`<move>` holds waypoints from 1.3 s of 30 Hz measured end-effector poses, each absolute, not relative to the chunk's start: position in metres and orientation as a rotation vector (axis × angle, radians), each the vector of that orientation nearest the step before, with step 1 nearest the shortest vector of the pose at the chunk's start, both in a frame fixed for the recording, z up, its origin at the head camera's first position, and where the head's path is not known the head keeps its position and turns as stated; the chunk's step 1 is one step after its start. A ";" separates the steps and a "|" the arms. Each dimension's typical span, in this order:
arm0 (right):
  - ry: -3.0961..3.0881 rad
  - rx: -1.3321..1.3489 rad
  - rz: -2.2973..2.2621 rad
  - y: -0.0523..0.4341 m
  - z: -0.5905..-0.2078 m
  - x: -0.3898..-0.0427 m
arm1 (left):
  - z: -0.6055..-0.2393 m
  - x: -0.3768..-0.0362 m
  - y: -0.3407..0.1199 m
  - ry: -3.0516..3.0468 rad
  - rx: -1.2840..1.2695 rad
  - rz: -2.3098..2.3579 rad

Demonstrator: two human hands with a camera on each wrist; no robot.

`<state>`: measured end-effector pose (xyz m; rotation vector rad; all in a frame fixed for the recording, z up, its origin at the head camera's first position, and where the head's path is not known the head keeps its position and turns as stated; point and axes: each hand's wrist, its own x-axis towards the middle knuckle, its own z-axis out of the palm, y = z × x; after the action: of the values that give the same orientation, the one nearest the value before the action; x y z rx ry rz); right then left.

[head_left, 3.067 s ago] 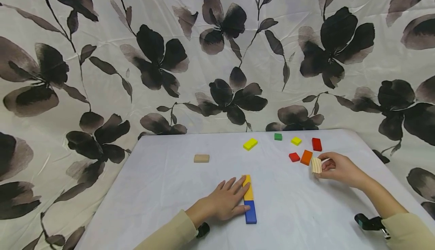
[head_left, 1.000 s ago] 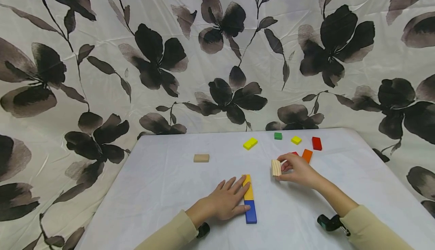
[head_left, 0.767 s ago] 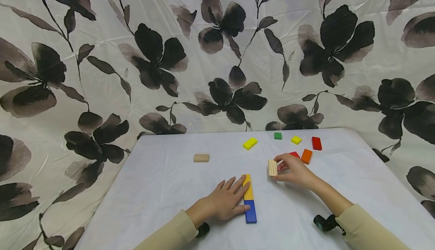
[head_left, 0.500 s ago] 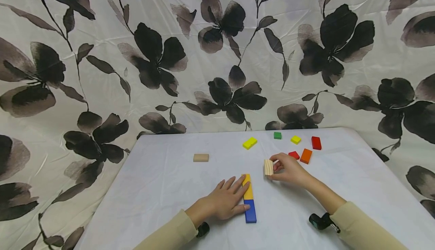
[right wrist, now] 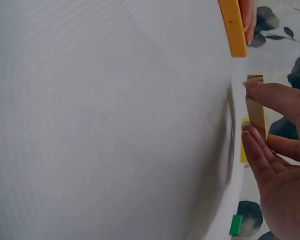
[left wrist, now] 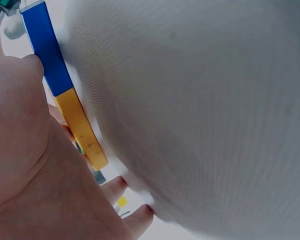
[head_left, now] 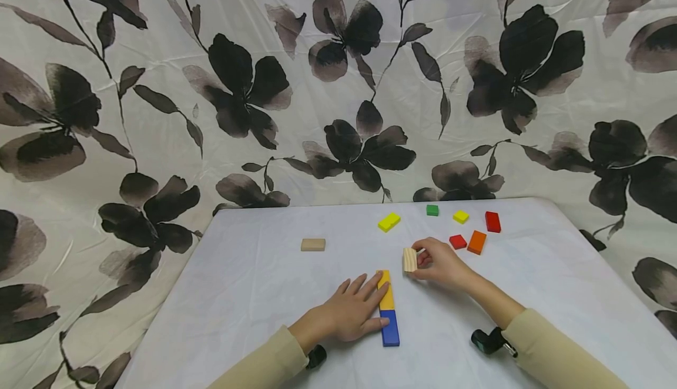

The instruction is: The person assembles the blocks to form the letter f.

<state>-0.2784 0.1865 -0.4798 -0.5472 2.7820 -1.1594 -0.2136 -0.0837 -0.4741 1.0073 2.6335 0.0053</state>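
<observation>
The striped wooden block (head_left: 409, 260) is, in the head view, just right of the far end of the amber block (head_left: 388, 296), pinched between the thumb and fingers of the right hand (head_left: 441, 265); whether its underside meets the cloth I cannot tell. The left hand (head_left: 351, 314) lies to the left of the amber block with fingers spread and reaching over it, the thumb on the blue block (head_left: 390, 328), which adjoins the amber block's near end. Beyond the amber block sits a bright yellow block (head_left: 389, 222); farther right of it are a green block (head_left: 432, 210), a small yellow block (head_left: 461, 217), two red blocks (head_left: 493, 221) and an orange block (head_left: 476, 242), while a plain tan block (head_left: 313, 245) lies to its left and farther off. The left wrist view shows the amber block end to end with the blue block, alongside the palm. In the right wrist view, a gap separates the striped wooden block from the amber block, and the digits pinch it with fingertips alone. That light hold could let it twist or slip if it were bumped; a sideways nudge or uneven pressure from the spread fingers could break the amber block's alignment.
</observation>
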 end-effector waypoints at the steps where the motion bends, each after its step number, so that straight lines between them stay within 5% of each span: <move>1: 2.780 -0.548 -1.162 0.186 -0.481 -0.279 | -0.474 -0.213 -0.084 2.635 1.006 0.001; 39: 2.679 -0.582 -1.172 0.146 -0.486 -0.297 | -0.472 -0.213 -0.084 2.632 1.005 0.000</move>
<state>-0.2972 0.1464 -0.4863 -0.5825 2.6791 -1.1719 -0.2131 -0.0838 -0.4716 1.0053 2.6324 0.0000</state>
